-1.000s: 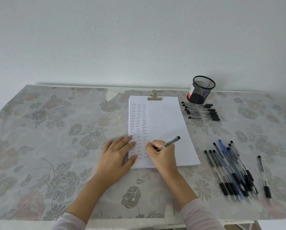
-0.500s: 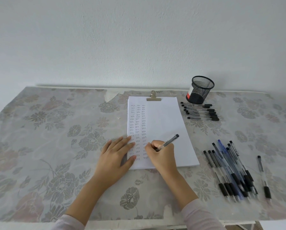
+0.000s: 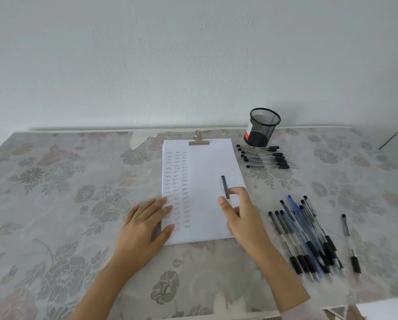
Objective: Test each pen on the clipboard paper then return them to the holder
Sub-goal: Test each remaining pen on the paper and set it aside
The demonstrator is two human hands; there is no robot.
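- Above the right half of the clipboard paper (image 3: 207, 172), the right hand (image 3: 243, 215) is pinching a dark pen (image 3: 224, 185).
- On the paper's left edge, the left hand (image 3: 142, 227) is lying flat, fingers straight.
- Near the paper's far right corner, the mesh holder (image 3: 262, 128) is standing.

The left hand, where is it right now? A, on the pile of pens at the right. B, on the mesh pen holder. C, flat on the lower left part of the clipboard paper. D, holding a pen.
C: the left hand lies flat with its fingers over the lower left edge of the clipboard paper, while the right hand holds the pen.
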